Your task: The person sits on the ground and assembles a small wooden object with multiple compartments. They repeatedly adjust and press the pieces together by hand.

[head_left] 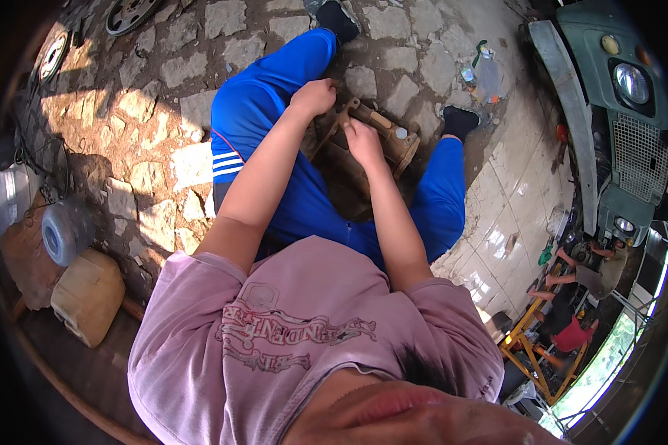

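Between my outstretched legs sits a rusty brown cast-metal housing (pixel 404 152) with a flange and lugs along its upper edge. My left hand (pixel 313 98) is closed in a fist beside its far left corner, above my left leg; anything inside those fingers is hidden. Curled over the flange, my right hand (pixel 364 142) grips the housing near its middle. A pale round spot (pixel 401 133) shows on the metal just right of that hand. The lower part of the housing lies in shadow and is partly covered by my right forearm.
Uneven stone paving (pixel 182 70) lies to the left and ahead, pale tiles (pixel 490 200) to the right. A green vehicle front (pixel 631 126) stands at right. Two people work near a yellow frame (pixel 531 352). A jerrycan (pixel 89 297) and bluish bottle (pixel 65 231) are at left.
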